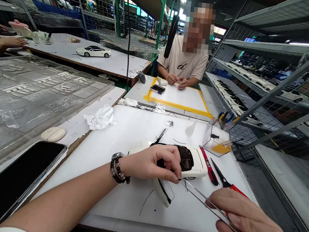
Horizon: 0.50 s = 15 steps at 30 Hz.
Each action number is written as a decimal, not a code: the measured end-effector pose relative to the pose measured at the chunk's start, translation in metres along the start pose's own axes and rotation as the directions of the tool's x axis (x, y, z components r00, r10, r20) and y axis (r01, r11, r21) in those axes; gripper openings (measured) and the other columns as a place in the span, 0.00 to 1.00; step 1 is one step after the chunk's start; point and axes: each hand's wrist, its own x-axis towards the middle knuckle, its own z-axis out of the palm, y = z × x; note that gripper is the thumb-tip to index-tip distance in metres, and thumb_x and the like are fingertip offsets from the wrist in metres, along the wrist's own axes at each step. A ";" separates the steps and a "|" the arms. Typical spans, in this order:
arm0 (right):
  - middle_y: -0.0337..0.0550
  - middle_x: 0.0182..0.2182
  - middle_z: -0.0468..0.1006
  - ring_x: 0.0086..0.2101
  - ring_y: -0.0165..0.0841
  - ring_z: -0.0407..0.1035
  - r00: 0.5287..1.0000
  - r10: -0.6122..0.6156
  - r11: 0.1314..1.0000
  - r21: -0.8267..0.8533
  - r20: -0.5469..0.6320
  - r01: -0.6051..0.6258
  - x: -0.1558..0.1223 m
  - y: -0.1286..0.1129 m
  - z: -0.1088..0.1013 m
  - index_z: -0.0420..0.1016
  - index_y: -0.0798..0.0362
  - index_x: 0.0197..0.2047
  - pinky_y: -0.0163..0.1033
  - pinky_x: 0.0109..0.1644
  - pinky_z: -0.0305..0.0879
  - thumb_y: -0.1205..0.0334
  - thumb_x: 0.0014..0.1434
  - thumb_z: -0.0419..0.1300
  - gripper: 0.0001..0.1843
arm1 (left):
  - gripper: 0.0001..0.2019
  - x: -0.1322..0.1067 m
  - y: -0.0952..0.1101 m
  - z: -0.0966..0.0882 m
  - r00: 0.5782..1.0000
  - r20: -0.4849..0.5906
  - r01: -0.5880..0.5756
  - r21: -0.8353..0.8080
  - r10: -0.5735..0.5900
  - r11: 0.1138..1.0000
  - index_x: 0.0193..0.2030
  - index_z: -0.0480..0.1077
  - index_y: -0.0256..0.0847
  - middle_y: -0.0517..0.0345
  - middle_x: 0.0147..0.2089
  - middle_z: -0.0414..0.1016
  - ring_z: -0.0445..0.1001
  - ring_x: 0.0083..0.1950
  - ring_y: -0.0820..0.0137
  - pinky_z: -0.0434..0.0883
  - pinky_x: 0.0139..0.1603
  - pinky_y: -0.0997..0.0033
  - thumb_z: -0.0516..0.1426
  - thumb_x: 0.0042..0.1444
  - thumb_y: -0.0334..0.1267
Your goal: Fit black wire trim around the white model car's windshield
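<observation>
A white model car [193, 163] with a dark cabin lies on the white work board [130, 135]; its door [164, 191] hangs open toward me. My left hand [152, 162], beaded bracelet on the wrist, rests over the car's roof with fingers curled, thumb and forefinger pinched at the door opening. My right hand [253, 224] grips long metal tweezers [206, 200] whose tips reach the pinch point beside the door.
Red-handled scissors [224, 179] and a red tool [208, 170] lie right of the car. A clear box [217, 138], crumpled tissue [99, 119], a phone [13, 182] and plastic trays [29, 90] surround the board. A seated person [184, 65] works opposite; another white car [93, 51] sits far left.
</observation>
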 end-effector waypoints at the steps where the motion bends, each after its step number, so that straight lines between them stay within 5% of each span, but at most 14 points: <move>1: 0.43 0.32 0.77 0.31 0.29 0.73 1.000 0.008 1.000 0.015 -0.009 -0.008 0.002 0.000 0.002 0.62 0.52 0.34 0.31 0.37 0.73 0.70 0.60 0.54 0.05 | 0.03 0.000 0.000 0.000 1.000 -0.003 -0.001 0.000 0.001 1.000 0.32 0.75 0.37 0.60 0.34 0.62 0.64 0.32 0.77 0.66 0.36 0.74 0.63 0.50 0.28; 10: 0.44 0.33 0.77 0.31 0.31 0.72 0.999 0.041 0.993 0.109 0.001 -0.041 -0.018 0.008 0.021 0.67 0.53 0.35 0.34 0.36 0.71 0.76 0.55 0.55 0.09 | 0.02 -0.001 -0.001 0.001 1.000 -0.004 -0.010 0.017 0.010 1.000 0.33 0.75 0.37 0.59 0.34 0.62 0.64 0.31 0.77 0.66 0.36 0.73 0.63 0.51 0.30; 15: 0.44 0.31 0.76 0.29 0.30 0.73 0.995 0.071 0.997 0.028 -0.072 -0.069 -0.006 0.006 0.015 0.66 0.53 0.32 0.31 0.32 0.71 0.76 0.54 0.54 0.08 | 0.13 -0.003 -0.001 -0.003 0.996 -0.082 -0.014 0.200 0.032 0.980 0.44 0.71 0.40 0.58 0.36 0.62 0.63 0.36 0.73 0.66 0.40 0.70 0.63 0.51 0.34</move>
